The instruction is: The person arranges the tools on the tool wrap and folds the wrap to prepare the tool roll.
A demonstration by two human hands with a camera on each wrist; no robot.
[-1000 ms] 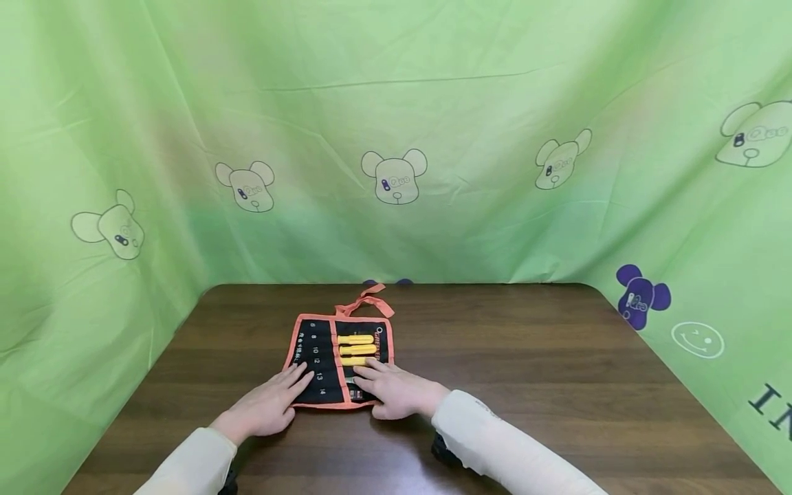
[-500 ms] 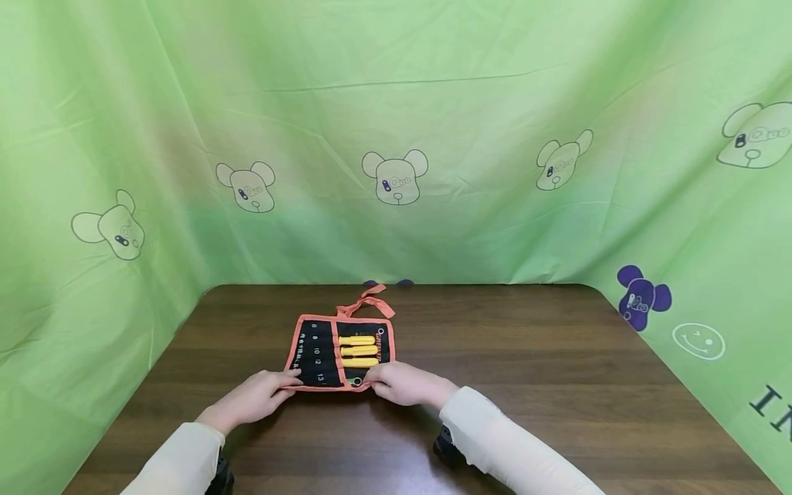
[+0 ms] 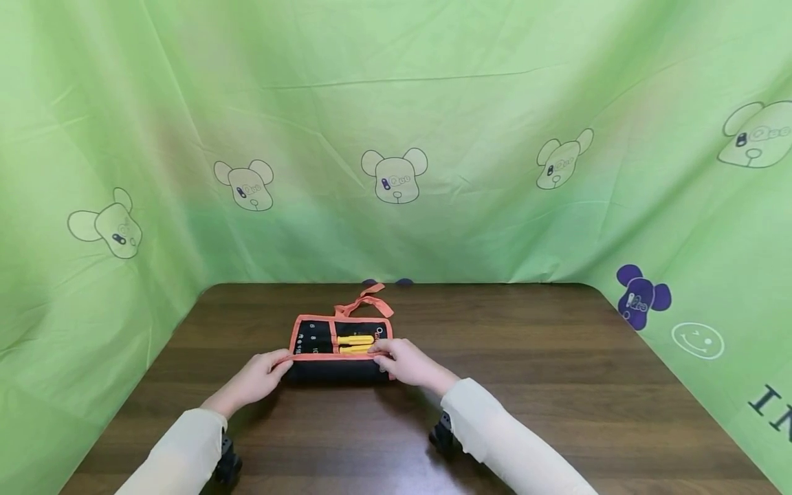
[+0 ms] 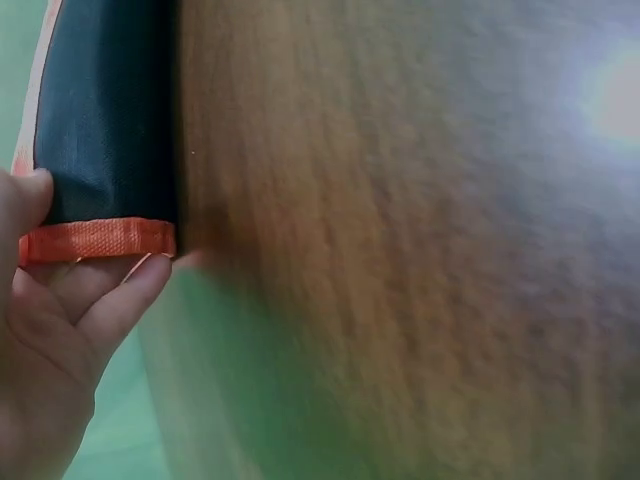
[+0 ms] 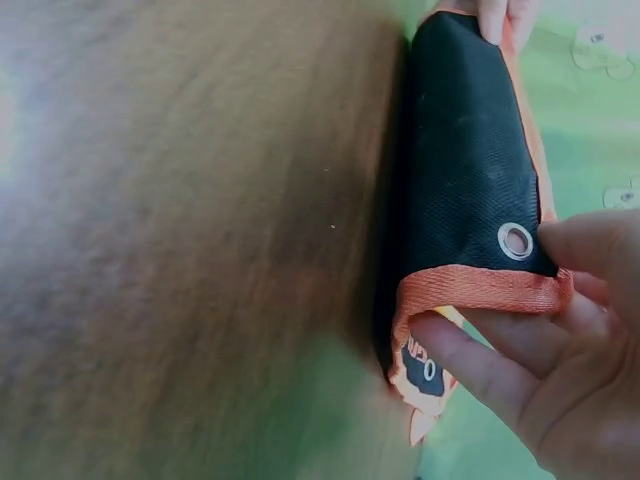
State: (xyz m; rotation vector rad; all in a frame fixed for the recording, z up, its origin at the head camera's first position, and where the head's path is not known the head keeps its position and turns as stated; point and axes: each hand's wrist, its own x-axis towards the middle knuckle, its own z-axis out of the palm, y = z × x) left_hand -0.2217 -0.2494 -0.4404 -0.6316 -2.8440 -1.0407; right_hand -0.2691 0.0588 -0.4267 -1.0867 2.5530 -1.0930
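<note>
A black cloth tool roll (image 3: 337,370) with orange edging lies on the table, its near part folded up over the pockets. Two yellow screwdriver-like handles (image 3: 355,339) show in the uncovered right pocket, beside printed numbers on the left. My left hand (image 3: 256,377) pinches the folded edge's left corner, thumb on the cloth and fingers beneath, as the left wrist view shows. At the right corner my right hand (image 3: 408,363) pinches the same edge; in the right wrist view its thumb sits beside a metal eyelet (image 5: 515,241). The lower pockets are hidden under the fold.
An orange tie strap (image 3: 365,301) trails from the roll's far edge toward the back of the brown wooden table (image 3: 526,357). A green cloth backdrop (image 3: 470,227) with bear prints hangs behind and at both sides.
Both hands lay flat on the spread roll, then took hold of its near edge. They have moved away from me, folding that edge up and over the lower pockets and one yellow handle.
</note>
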